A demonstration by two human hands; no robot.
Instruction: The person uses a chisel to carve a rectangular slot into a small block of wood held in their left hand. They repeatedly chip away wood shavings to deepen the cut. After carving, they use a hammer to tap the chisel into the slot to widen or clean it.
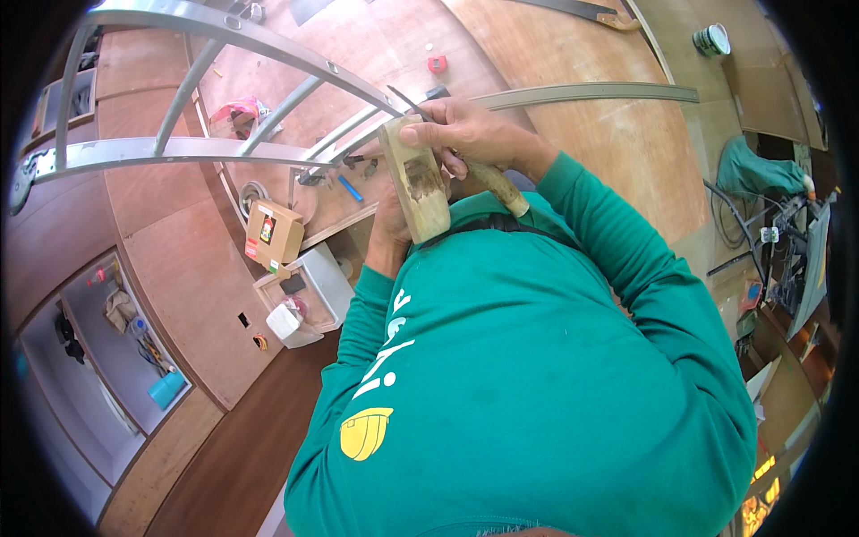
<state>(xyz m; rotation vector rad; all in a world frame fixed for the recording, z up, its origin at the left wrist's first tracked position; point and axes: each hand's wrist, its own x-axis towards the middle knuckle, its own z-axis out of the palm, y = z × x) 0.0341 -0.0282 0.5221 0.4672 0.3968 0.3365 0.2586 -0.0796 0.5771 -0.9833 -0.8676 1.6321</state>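
A worn wooden block with a dark, rough hollow in its face, looking like a wooden hand plane [419,183], stands upright in front of my belly. My right hand [474,134] grips its upper end, thumb pressed on the face. Under that hand a rounded wooden handle [499,188] sticks out toward me; whether it belongs to the block or to another tool, I cannot tell. A thin dark metal strip [403,98] shows by the block's top. My left hand [389,224] is wrapped round the block's left side, its fingers mostly hidden behind it.
An aluminium ladder [268,31] leans across the upper left. Beyond my hands lie plywood sheets [608,152], a long metal strip [599,92], a red tape measure [437,64] and a handsaw [591,12]. A cardboard box [282,234] is at left; a tin [711,40] stands far right.
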